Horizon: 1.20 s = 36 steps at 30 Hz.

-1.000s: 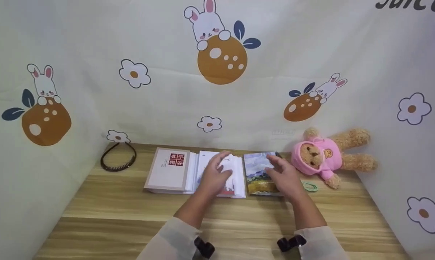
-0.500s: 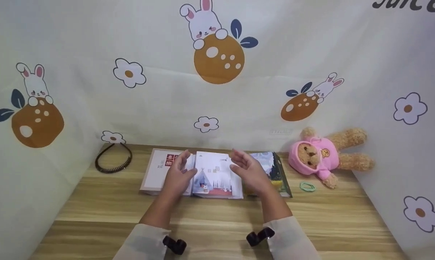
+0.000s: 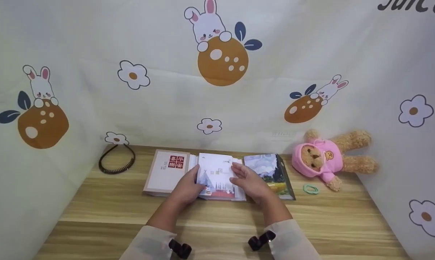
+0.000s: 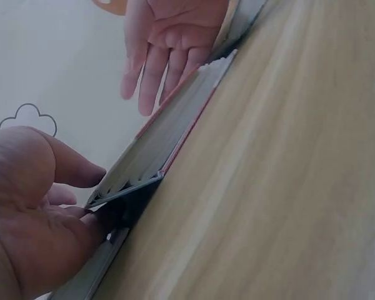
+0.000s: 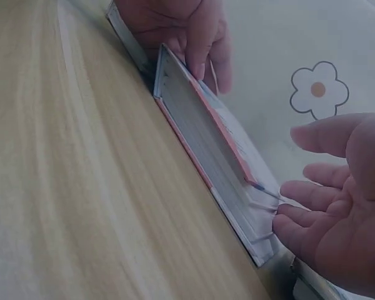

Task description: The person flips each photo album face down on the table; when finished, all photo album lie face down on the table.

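In the head view a thick book with a pale tent picture on its cover lies flat between two others. My left hand holds its left edge, thumb on the cover and fingers down at the spine side, as the left wrist view shows of the left hand. At the opposite edge is my right hand; in the right wrist view the right hand has its fingers extended, fingertips against the loose page edges, thumb raised away from the cover.
To the left lies a beige book with red characters; to the right, a book with a landscape painting. A dark toothed headband, a green band and a teddy bear in pink are farther out. Printed cloth walls enclose the table.
Both hands first shifted left from over the middle and right books, then came down to the middle book's two sides. The left thumb now rests on its cover.
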{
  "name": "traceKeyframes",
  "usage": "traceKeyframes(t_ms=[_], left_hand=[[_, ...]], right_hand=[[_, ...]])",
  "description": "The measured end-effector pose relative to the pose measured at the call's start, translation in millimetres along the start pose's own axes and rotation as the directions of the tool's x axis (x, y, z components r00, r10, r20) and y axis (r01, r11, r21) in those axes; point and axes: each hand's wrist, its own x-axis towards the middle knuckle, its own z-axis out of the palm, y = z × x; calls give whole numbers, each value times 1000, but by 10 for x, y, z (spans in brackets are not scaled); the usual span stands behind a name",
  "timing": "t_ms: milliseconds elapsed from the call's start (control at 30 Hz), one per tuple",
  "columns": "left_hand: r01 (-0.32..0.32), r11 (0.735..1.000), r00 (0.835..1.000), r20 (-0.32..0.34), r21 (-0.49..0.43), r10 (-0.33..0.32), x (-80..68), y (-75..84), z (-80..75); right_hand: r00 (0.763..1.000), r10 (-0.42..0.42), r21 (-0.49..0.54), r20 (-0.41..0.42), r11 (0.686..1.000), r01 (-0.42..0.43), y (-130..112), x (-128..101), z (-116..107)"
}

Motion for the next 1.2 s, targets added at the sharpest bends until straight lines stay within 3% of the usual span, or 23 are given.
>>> traceKeyframes(t_ms=[233,467,567,767,933,1200], left_hand=[[21,999,1000,-1,-29,-21,3,4,1],[56,991,998,-30,-121,-60,-16,56,-4],[8,980,998,-54,-200,-19,-26,110,-4],[-108,928,994,-49,-357,97,-52,237,1],[-164,904,986,-30,-396,166,-110,359,16],[-240,897,968,-18,-370,251,-245,520,64]], right_hand=[[1000,15,-46,-3,999,-15,-4,-9,26],[1000,23,-108,-5,994,-23,-39,-47,96],[1000,5,-94,1,996,-5,-86,-60,120],[999,-9,-21,39,1000,9,-226,-110,164],[998,-22,50,64,999,18,-350,-178,201],[995,-93,241,45,967,80,-537,-277,287]])
